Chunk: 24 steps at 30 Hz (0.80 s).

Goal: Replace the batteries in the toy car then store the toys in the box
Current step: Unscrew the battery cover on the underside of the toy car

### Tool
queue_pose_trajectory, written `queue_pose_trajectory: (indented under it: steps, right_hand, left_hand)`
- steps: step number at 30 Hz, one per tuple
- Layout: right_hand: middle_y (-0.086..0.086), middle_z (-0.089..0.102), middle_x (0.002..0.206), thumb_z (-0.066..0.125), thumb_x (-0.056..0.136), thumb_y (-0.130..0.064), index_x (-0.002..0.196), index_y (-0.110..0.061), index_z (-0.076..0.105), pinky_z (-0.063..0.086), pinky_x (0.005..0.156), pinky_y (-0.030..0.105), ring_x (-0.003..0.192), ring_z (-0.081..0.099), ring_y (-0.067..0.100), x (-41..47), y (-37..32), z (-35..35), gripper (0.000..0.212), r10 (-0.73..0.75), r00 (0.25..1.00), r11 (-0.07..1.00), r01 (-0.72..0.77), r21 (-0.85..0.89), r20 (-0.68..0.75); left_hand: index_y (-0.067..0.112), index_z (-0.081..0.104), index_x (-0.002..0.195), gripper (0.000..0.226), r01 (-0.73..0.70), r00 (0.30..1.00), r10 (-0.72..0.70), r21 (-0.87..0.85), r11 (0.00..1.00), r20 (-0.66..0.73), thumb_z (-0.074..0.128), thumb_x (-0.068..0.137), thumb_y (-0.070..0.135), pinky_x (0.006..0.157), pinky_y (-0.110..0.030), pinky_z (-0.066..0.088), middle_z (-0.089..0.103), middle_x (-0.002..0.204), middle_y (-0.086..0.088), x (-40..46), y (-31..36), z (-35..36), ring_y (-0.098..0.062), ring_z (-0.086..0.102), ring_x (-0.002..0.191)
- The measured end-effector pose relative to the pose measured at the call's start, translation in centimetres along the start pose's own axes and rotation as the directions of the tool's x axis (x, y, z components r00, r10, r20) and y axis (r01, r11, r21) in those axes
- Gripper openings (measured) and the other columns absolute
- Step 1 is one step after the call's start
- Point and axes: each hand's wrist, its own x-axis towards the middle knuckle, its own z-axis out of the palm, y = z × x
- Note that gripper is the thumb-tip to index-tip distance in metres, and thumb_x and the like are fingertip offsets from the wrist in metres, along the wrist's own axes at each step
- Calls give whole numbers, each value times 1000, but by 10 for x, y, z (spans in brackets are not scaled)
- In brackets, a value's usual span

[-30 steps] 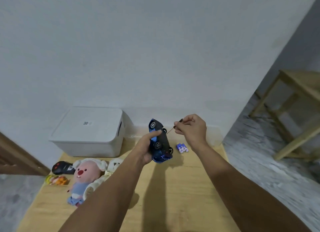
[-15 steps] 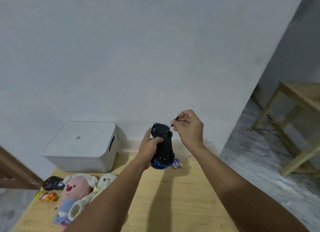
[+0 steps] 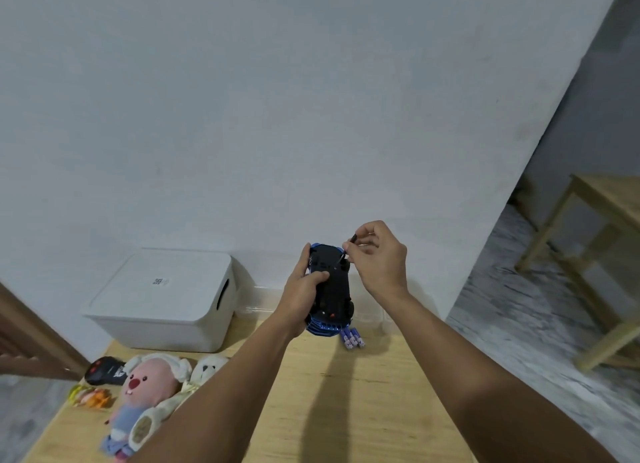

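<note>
The left hand grips the toy car belly-up — exposing its underside. The right hand pinches a small screwdriver there — likely to work the battery cover.

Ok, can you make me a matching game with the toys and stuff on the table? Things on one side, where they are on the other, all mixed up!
Things:
1. toy car
2. batteries
3. white box
4. pink plush

Places:
A. lying at the left front of the table, beside a white plush
B. held up in the left hand, underside facing the camera
C. at the back left of the table, against the wall, lid on
D. lying on the table just below the car

Pairs: 1-B, 2-D, 3-C, 4-A
</note>
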Motion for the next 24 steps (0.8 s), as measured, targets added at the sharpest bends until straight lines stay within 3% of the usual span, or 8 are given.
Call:
queue_pose_trajectory:
  steps: [9, 14, 19, 24]
  right_hand:
    - [0, 65, 77, 75, 77, -7, 84, -15, 58, 60, 68, 46, 70, 68, 18, 6, 3, -3, 20, -5, 1000, 1000, 5, 1, 0]
    - [2, 65, 79, 74, 78, -7, 85, -14, 58, 60, 66, 46, 67, 67, 12, 7, 2, -3, 19, -8, 1000, 1000, 8, 0, 10]
    - [3, 68, 81, 71, 80, -5, 86, -16, 59, 60, 68, 45, 70, 69, 20, 5, 0, -3, 17, -23, 997, 1000, 22, 10, 70]
    - [0, 68, 80, 72, 81, -9, 86, -18, 59, 60, 68, 36, 71, 68, 13, 5, -4, -2, 16, -52, 996, 998, 55, -38, 72]
  left_hand:
    - [44, 32, 147, 66, -5, 1000, 5, 11, 1000, -5, 50, 95, 8, 80, -38, 58, 66, 115, 1, 4, 1, 4, -25, 69, 95]
    - [44, 32, 147, 65, 6, 1000, -6, -4, 1000, -11, 49, 96, 8, 75, -36, 59, 66, 116, 0, 4, 2, 5, -24, 69, 91]
    - [43, 32, 148, 65, 27, 999, -28, -57, 998, -17, 49, 96, 7, 75, -36, 58, 66, 112, 3, 3, 2, 4, -22, 68, 90]
    - [43, 32, 147, 65, 35, 999, -38, -82, 996, -25, 49, 95, 8, 81, -39, 58, 65, 117, 2, 3, 3, 3, -24, 67, 95]
